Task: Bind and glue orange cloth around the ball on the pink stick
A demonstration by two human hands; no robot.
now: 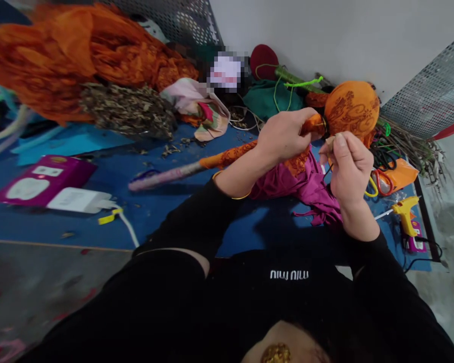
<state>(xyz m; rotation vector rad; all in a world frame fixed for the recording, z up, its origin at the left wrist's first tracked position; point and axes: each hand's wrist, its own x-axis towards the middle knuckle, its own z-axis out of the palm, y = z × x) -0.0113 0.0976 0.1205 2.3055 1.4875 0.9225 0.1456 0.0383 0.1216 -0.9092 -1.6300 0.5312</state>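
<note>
My left hand (282,136) is closed around the neck of a stick wrapped in orange patterned cloth (227,156), just below its round, cloth-covered head (352,108). A dark band circles the neck beside my fingers. Close by on the right, my right hand (350,166) pinches a small tan piece (330,144) between thumb and fingers; what it belongs to is partly hidden. Magenta cloth (314,189) hangs beneath both hands onto the blue table (196,217). The stick's pale, pinkish lower end (162,176) points left.
A yellow glue gun (406,212) and scissors (384,181) lie at right. On the left are a purple power strip box (41,181) with a white plug adapter (79,199), dried plant bits (130,111) and crumpled orange cloth (87,55). Dry twigs (416,143) stick out at the right.
</note>
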